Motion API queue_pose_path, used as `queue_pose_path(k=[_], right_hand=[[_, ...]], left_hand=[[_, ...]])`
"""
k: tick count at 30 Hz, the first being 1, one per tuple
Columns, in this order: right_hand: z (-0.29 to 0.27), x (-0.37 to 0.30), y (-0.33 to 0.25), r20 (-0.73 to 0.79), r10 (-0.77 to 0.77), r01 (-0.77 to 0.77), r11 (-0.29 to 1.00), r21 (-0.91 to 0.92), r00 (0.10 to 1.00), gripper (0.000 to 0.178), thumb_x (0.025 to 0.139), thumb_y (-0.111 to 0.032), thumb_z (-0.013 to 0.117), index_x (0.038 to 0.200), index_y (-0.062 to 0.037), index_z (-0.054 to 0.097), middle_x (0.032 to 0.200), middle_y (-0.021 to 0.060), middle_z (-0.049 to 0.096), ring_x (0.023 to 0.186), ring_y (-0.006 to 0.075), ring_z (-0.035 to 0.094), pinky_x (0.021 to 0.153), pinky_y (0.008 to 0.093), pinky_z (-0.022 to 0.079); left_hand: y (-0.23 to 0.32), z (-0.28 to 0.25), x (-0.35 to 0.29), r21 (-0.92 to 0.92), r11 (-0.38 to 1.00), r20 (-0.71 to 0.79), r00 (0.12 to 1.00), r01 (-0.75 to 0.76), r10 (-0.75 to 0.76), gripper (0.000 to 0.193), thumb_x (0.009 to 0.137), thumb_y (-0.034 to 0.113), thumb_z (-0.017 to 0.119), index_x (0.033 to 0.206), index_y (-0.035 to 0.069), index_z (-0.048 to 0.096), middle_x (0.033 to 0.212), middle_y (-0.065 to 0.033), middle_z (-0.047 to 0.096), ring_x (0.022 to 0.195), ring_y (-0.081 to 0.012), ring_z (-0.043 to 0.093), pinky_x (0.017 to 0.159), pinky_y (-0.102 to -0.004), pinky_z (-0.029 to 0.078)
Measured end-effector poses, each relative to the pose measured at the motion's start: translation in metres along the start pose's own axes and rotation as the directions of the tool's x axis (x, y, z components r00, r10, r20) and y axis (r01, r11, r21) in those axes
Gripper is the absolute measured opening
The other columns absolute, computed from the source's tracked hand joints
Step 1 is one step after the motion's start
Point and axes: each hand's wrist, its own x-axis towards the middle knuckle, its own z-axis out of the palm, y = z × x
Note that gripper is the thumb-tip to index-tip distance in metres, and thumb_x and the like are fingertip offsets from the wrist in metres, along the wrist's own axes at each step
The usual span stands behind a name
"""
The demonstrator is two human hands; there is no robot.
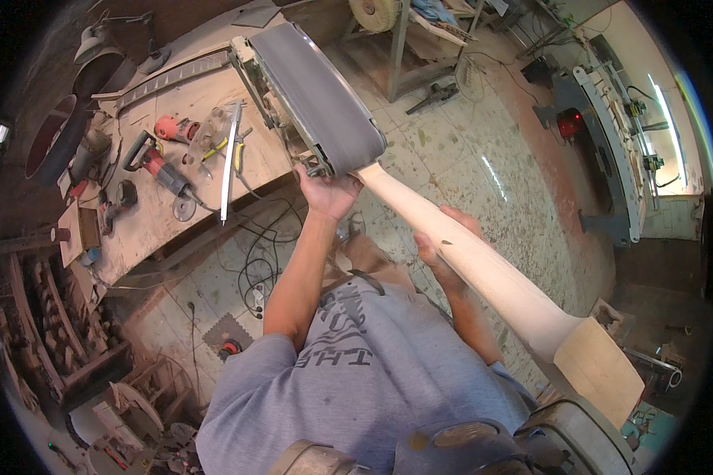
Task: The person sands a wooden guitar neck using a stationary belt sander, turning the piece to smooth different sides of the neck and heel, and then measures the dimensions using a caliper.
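Note:
A long, pale wooden furniture leg [483, 257] slants from the middle down to the lower right. It is narrow at its far end and widens to a squared block at the near end. Its narrow tip meets the rounded front end of a belt sander [317, 95] with a wide grey belt. My left hand [330, 194] is closed around that tip, just under the sander's end; part of its grip is hidden. Midway along the leg, my right hand [451, 241] wraps it from the side, thumb on top. A small dark mark shows near that thumb.
On the dusty workbench [253, 162] at left lie a red angle grinder [162, 168], another red power tool [176, 129] and a metal caliper [231, 158]. Black cables [257, 253] trail over the tiled floor. Wood pieces [55, 332] fill the lower left; a machine [602, 150] stands right.

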Motion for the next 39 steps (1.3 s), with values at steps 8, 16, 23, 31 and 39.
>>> queue_pose_path(k=[8,16,23,31,39], right_hand=[[0.011,0.005,0.002,-0.011,-0.022,0.021,0.994,-0.108,1.0,0.06,0.077,-0.042,0.089,0.115,-0.0008,0.067,0.098,0.0103,0.073,0.083,0.0205,0.073,0.075,0.0323,0.06],[0.013,0.01,0.001,-0.002,-0.074,0.072,0.977,-0.202,0.997,0.06,0.078,-0.043,0.088,0.115,-0.0009,0.066,0.097,0.0105,0.073,0.081,0.0205,0.073,0.073,0.0321,0.061],[0.015,0.012,-0.001,-0.009,-0.042,0.041,0.994,-0.106,0.999,0.061,0.078,-0.045,0.088,0.115,-0.0017,0.066,0.095,0.0093,0.073,0.078,0.021,0.073,0.07,0.0323,0.06],[0.021,0.008,0.004,-0.051,-0.075,0.069,0.99,-0.12,0.996,0.06,0.078,-0.041,0.09,0.116,-0.0008,0.066,0.098,0.0094,0.072,0.082,0.0199,0.072,0.074,0.0309,0.059],[0.031,-0.003,0.019,0.008,0.039,-0.039,0.999,0.01,0.999,0.065,0.078,-0.029,0.091,0.126,0.0007,0.058,0.105,0.0089,0.069,0.093,0.018,0.068,0.083,0.0319,0.056]], left_hand=[[-0.002,0.019,0.004,0.096,0.993,-0.284,0.955,-0.065,0.09,0.099,0.091,0.091,0.024,0.147,0.014,0.053,0.145,-0.0108,0.055,0.122,-0.0306,0.054,0.096,-0.0431,0.048],[0.001,0.007,0.005,0.018,0.998,-0.25,0.966,-0.064,0.066,0.086,0.096,0.08,0.038,0.149,0.014,0.052,0.15,-0.0131,0.053,0.134,-0.0363,0.052,0.114,-0.0544,0.043],[0.001,0.009,0.008,0.104,0.994,-0.297,0.952,-0.044,0.073,0.096,0.091,0.091,0.023,0.146,0.018,0.054,0.143,-0.0088,0.058,0.121,-0.0301,0.055,0.094,-0.0435,0.047],[-0.002,0.014,0.01,0.133,0.989,-0.334,0.937,-0.057,0.099,0.095,0.092,0.089,0.025,0.151,0.019,0.048,0.153,-0.01,0.05,0.132,-0.0323,0.049,0.105,-0.0481,0.043],[0.006,0.002,0.014,0.123,0.99,-0.256,0.962,-0.069,0.099,0.076,0.096,0.069,0.037,0.148,0.016,0.052,0.15,-0.0097,0.054,0.133,-0.0326,0.052,0.11,-0.0523,0.044]])
